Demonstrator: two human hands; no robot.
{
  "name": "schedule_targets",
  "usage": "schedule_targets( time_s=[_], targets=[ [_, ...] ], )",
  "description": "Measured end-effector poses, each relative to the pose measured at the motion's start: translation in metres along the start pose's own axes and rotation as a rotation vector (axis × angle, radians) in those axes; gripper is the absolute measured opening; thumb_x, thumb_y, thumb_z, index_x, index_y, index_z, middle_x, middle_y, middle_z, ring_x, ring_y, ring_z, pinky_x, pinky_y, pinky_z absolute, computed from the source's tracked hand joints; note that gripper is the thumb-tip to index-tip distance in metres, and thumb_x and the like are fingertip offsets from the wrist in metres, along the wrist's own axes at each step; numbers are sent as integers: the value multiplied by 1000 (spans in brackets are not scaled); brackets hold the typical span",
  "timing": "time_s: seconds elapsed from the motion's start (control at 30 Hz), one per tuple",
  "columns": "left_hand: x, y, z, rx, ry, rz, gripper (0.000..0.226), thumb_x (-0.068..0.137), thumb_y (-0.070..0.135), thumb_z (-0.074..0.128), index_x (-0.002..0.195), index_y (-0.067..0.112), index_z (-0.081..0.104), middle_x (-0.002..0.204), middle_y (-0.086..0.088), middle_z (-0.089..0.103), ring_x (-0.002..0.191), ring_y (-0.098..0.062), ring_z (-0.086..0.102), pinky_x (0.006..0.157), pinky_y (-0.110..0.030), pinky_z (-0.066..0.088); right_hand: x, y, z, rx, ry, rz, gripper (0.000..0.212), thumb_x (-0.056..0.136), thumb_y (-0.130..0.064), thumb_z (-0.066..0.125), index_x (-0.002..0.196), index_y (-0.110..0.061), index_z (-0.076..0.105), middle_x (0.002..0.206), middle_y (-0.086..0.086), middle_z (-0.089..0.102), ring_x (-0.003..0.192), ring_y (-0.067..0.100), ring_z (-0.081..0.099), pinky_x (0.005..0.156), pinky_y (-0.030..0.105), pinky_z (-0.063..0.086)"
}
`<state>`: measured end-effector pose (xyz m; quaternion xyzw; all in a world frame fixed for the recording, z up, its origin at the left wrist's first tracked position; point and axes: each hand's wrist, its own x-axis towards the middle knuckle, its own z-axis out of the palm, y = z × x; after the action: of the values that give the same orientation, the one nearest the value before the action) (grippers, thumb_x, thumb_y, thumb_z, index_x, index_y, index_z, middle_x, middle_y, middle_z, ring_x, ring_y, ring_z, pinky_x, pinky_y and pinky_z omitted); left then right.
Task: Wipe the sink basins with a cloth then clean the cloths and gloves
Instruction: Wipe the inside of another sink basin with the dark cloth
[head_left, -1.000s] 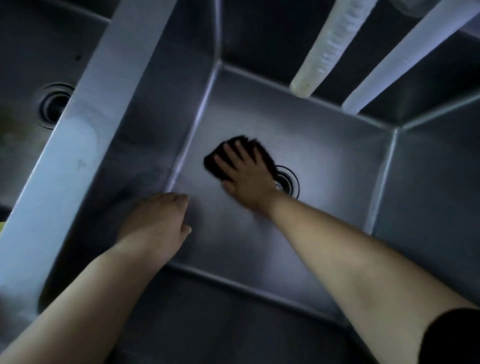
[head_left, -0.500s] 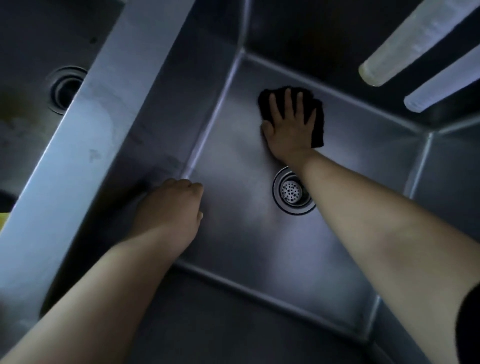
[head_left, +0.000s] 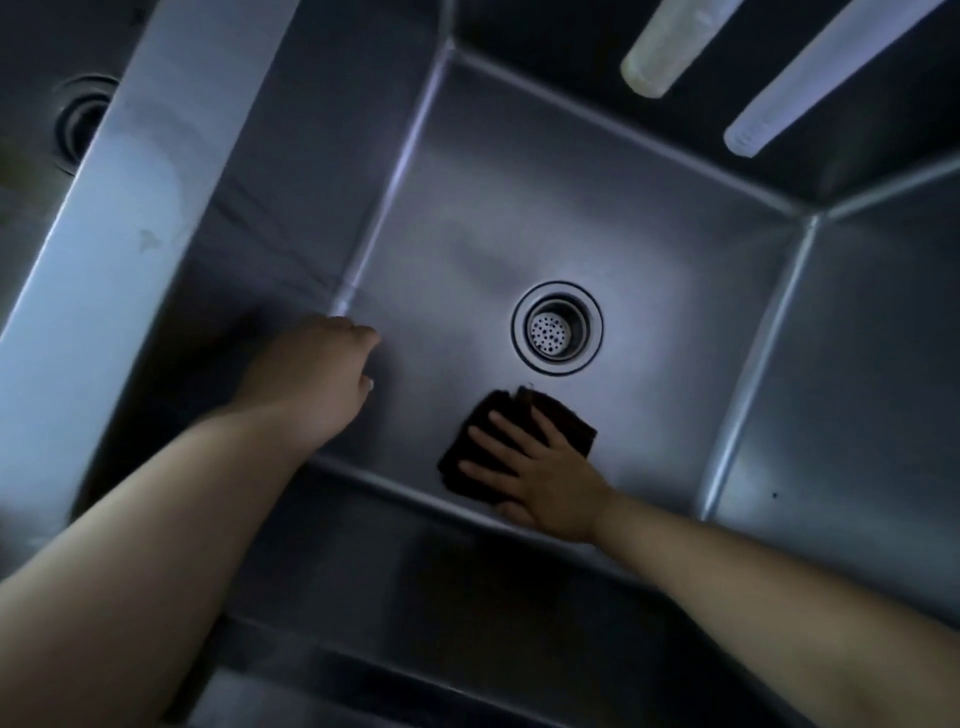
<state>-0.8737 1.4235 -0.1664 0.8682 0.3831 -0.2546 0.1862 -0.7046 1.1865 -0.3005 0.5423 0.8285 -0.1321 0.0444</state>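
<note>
— Two hands listed inside one steel sink basin (head_left: 597, 218). Where does the cloth sit?

— Item one, dark cloth (head_left: 563, 423): flat on the basin floor, at the near edge where floor meets front wall, just toward the viewer from the drain (head_left: 557, 327) and apart from it.

— And the right hand?

— Item two, right hand (head_left: 540, 478): lies on top of the cloth, fingers (head_left: 491, 470) straight and spread, palm pressing it down. Nothing is curled round the fabric. Cloth shows beyond the fingertips and on the drain side.

— The left hand?

— Item three, left hand (head_left: 317, 379): well to the left of the cloth, not touching it, near the corner where the left wall meets the floor. Its fingers curl loosely and grasp nothing. Whether it rests on the metal cannot be told.

— Anything else entered?

— Item four, divider (head_left: 135, 208): a broad steel strip left of this basin, with a second drain (head_left: 83, 124) beyond it. Item five, two pale tubes (head_left: 670, 41), slanting over the back wall at upper right, well apart from both hands.
</note>
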Motion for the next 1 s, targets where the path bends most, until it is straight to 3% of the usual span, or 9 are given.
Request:
schedule_targets(
  time_s=[0.13, 0.27, 0.4, 0.5, 0.6, 0.83, 1.0],
  targets=[
    [0, 5, -1, 13, 3, 85, 37, 85, 25, 62, 121, 17, 57, 122, -6, 59, 115, -27, 51, 94, -37, 44, -52, 32, -3, -41, -68, 90, 64, 83, -53, 52, 142, -32, 38, 151, 4, 31, 140, 35, 24, 106, 67, 16],
    [-1, 9, -2, 25, 1, 135, 38, 85, 28, 62, 122, 20, 56, 118, -3, 59, 113, -24, 51, 94, -35, 43, -60, 64, -13, 9, -77, 504, 76, 74, -49, 56, 143, -23, 36, 148, 14, 37, 140, 36, 21, 104, 68, 15],
    [0, 11, -1, 2, 13, 155, 37, 87, 29, 58, 123, 23, 55, 119, 0, 57, 114, -21, 49, 93, -34, 43, -29, 106, -24, 83, -13, 959, 71, 83, -47, 43, 147, -19, 30, 155, 14, 22, 144, 36, 11, 111, 60, 8],
    [2, 12, 0, -10, 20, 167, 36, 89, 30, 56, 125, 25, 53, 123, 2, 55, 117, -20, 47, 96, -36, 44, 13, 147, -34, 95, 24, 1131, 69, 91, -46, 42, 150, -22, 17, 158, 10, 10, 145, 33, 3, 113, 58, 3],
    [3, 11, 1, -31, 31, 155, 35, 90, 31, 53, 125, 27, 52, 124, 4, 53, 118, -19, 45, 96, -36, 44, 68, 178, -46, 86, 32, 1088, 67, 94, -49, 36, 151, -25, 10, 159, 11, 3, 145, 33, -2, 112, 57, -1],
    [7, 8, 7, -33, 62, 162, 33, 91, 31, 50, 124, 27, 50, 124, 5, 51, 118, -18, 44, 95, -36, 44, 209, 191, -77, 83, 25, 763, 65, 95, -52, 28, 151, -30, 4, 159, 7, -4, 145, 30, -8, 110, 59, -5],
    [10, 1, 8, -24, 69, 149, 35, 89, 34, 52, 124, 28, 52, 122, 4, 51, 116, -19, 45, 92, -34, 44, 228, 201, -83, 74, -22, 644, 68, 92, -56, 30, 150, -32, 4, 160, 3, -3, 146, 28, -8, 112, 56, -4]
  ],
)
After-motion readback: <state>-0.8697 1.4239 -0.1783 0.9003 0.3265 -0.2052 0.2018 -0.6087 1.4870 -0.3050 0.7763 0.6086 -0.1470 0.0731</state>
